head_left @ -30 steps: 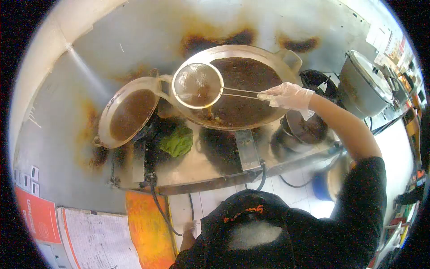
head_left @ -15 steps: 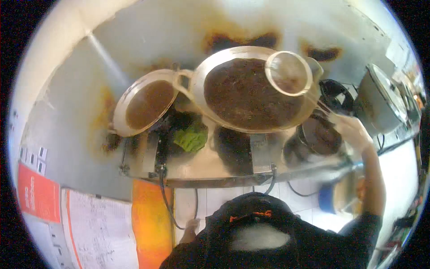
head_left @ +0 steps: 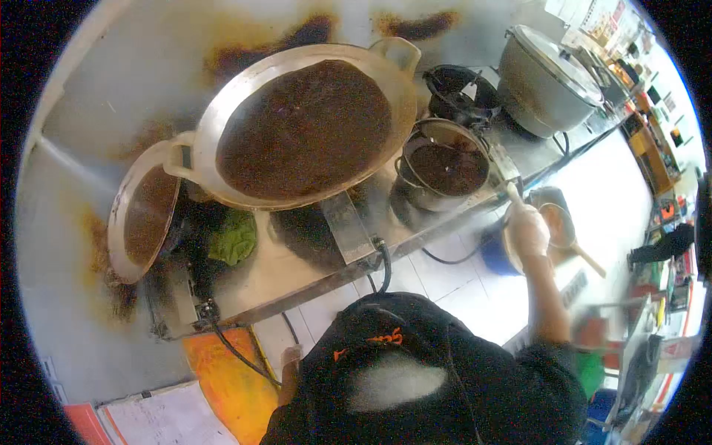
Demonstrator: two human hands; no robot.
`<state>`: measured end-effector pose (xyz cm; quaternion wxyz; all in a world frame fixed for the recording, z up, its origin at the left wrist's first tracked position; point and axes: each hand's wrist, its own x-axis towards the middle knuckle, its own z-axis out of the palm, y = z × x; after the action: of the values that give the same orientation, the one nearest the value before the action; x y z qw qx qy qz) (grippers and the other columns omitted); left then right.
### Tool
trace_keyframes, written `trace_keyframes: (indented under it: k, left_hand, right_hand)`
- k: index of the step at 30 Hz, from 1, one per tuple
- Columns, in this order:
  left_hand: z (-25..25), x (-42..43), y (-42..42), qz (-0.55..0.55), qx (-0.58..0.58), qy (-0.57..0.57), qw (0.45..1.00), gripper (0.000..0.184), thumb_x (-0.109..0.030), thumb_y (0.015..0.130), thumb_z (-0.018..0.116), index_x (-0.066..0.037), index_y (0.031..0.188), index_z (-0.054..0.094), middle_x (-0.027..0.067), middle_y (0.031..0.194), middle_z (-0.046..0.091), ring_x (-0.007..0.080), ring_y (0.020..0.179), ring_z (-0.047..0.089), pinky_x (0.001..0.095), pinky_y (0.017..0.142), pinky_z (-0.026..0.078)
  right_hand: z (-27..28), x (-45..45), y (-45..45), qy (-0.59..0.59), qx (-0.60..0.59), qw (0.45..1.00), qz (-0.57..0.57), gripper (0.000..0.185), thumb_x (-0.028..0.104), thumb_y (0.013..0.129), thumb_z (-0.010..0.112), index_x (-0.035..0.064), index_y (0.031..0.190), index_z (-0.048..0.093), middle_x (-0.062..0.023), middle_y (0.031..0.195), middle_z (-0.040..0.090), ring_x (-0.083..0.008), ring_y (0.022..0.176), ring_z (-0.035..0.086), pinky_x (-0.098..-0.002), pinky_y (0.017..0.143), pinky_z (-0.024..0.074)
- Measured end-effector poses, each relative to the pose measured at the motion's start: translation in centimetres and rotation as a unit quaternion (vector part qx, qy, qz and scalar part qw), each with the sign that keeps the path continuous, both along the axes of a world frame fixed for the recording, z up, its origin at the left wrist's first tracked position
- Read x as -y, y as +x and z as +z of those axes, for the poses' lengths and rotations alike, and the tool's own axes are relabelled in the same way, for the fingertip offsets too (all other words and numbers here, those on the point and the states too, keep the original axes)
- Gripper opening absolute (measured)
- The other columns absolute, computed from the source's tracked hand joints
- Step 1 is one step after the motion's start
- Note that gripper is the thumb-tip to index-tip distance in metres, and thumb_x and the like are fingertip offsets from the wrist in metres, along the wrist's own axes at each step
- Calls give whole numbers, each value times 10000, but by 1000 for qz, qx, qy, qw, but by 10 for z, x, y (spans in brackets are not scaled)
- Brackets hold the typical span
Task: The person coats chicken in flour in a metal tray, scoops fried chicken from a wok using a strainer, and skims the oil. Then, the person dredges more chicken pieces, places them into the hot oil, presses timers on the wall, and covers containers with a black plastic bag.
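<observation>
My right hand [head_left: 529, 228], in a thin clear glove, is closed around a handle at the counter's front edge. It is the handle of the round strainer seen earlier; its head seems to lie over the small pot [head_left: 423, 194] of dark liquid, though the rim is hard to make out there. My left hand [head_left: 291, 362] hangs low beside my body, mostly hidden, its fingers unclear. Left of the small pot stands a large two-handled wok [head_left: 259, 74] filled with dark brown liquid.
A smaller wok [head_left: 119, 222] of brown liquid leans at far left. Green leaves [head_left: 233, 236] lie below the woks. A black burner [head_left: 463, 93] and a big lidded pot [head_left: 538, 85] stand at right. Near the floor are a blue container [head_left: 498, 256] and a wooden-handled round pan [head_left: 558, 222].
My right hand has brought the strainer away from above the large wok, toward the small pot and the counter's edge. My view has turned right.
</observation>
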<state>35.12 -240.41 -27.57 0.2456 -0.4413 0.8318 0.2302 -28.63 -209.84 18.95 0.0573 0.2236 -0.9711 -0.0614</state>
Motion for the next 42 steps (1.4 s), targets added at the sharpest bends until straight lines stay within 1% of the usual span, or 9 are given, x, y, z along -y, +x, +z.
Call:
trace_keyframes:
  k: [5,8,10,14,19,31,39,40,42]
  left_hand:
    - [-7,-2,-12,-71,-15,-31,997,248,-257,917,510,-94,942,695,118,848,708,266,757,682,386,630,552]
    - [16,-15,-12,204,-368,197,885,213,-242,920,518,-121,948,691,58,838,711,222,744,675,361,621,539]
    - [-3,-11,2,-24,-68,-12,997,216,-243,921,516,-120,946,691,63,839,710,226,748,676,365,624,539]
    - [-1,-18,6,-14,-45,-28,998,221,-244,923,511,-118,943,692,73,841,708,234,755,677,373,630,538]
    - [-4,-40,11,4,-41,-23,999,229,-246,925,506,-116,939,693,85,843,706,243,765,678,383,637,538]
    - [-7,-58,23,47,-19,-26,998,247,-250,931,492,-110,929,696,115,849,702,266,789,681,406,655,536]
    - [-14,-72,32,42,-13,-22,999,260,-252,935,483,-106,922,697,134,853,699,282,805,684,422,667,536]
    - [-14,-72,33,42,-12,-24,999,262,-252,936,482,-105,921,698,137,853,698,284,807,684,424,668,535]
    - [-12,-70,36,41,-10,-28,999,265,-253,937,479,-104,919,698,142,854,697,288,811,684,427,671,535]
  right_hand:
    - [-9,-3,11,9,11,1000,-12,596,89,954,367,310,1492,236,-180,920,659,-318,807,678,-451,696,543]
    - [-31,-22,1,32,37,998,-45,577,101,958,367,314,1483,257,-187,925,663,-337,823,674,-470,732,529]
    - [-65,-50,-25,-110,42,993,2,530,142,951,402,286,1456,326,-218,949,651,-371,808,659,-480,728,513]
    - [-5,-16,7,-325,54,943,39,468,188,932,476,258,1394,450,-259,935,630,-422,894,625,-508,746,477]
    - [101,93,-3,-291,61,947,117,460,175,911,520,179,1369,481,-230,981,648,-368,936,640,-488,786,492]
    - [112,343,-104,92,129,965,207,402,65,917,438,97,1309,524,-116,1242,612,-277,1120,608,-402,925,505]
    - [128,297,-63,416,10,815,403,450,51,920,438,115,1363,490,-103,1141,651,-273,1006,652,-373,866,533]
    - [139,292,-45,504,-74,713,481,489,50,892,494,113,1376,473,-105,1124,657,-264,1014,650,-372,857,538]
    - [136,287,-36,431,-45,757,488,333,75,857,553,65,1189,573,-102,1051,680,-266,983,664,-381,816,556]
